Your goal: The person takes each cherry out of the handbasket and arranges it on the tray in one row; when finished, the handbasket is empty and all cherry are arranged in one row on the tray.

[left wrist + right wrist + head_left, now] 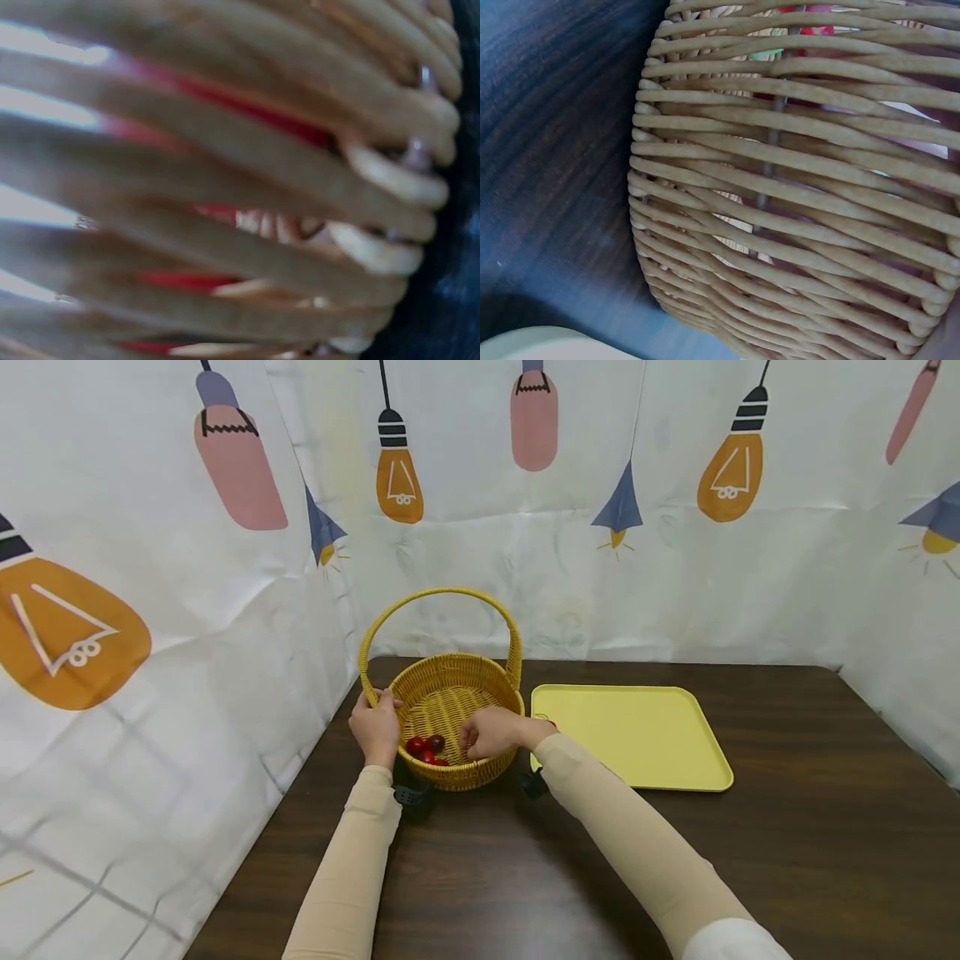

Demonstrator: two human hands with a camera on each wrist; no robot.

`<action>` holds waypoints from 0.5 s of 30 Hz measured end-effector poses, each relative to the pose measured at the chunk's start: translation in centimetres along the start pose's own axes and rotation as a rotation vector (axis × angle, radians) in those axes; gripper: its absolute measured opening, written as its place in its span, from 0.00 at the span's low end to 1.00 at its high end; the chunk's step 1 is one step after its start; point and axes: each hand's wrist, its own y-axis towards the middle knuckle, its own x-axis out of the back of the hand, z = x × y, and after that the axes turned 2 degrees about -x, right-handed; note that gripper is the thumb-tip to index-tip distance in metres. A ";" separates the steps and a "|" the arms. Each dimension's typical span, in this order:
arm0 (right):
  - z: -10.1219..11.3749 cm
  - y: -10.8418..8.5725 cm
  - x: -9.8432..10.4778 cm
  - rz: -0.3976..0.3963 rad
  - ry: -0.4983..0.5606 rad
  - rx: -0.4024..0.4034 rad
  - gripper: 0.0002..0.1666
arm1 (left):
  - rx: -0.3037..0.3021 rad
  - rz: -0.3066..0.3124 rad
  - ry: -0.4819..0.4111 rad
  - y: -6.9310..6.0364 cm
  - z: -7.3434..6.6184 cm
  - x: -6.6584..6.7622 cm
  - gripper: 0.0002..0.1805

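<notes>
A yellow woven basket (450,668) with a tall handle stands on the table. My left hand (377,727) grips its left rim at the foot of the handle. Inside the basket at the left lie several dark red round fruits (416,746). My right hand (491,732) reaches over the right rim into the basket, fingers bent downward; its fingertips are hidden, so I cannot tell what they hold. The left wrist view shows the weave (225,165) very close, with red behind it. In the right wrist view the basket wall (795,165) fills most of the frame.
A yellow tray (637,735) lies right of the basket, with a small red thing (552,723) at its left edge, partly behind my right wrist. The brown table (810,860) stretches to the right. A patterned white cloth (480,552) hangs behind and at the left.
</notes>
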 end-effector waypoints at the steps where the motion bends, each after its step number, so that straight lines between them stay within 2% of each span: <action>1: -0.1 -0.1 0.0 -0.021 0.011 0.000 0.07 | 0.001 0.002 0.003 0.0 0.0 0.0 0.13; 8: -0.5 -0.5 -0.4 -0.162 0.100 0.018 0.05 | -0.005 0.012 0.001 0.2 0.0 -0.2 0.15; 15: -0.4 -1.1 -1.1 -0.288 0.178 0.066 0.10 | 0.000 -0.002 0.020 0.1 0.2 0.0 0.13</action>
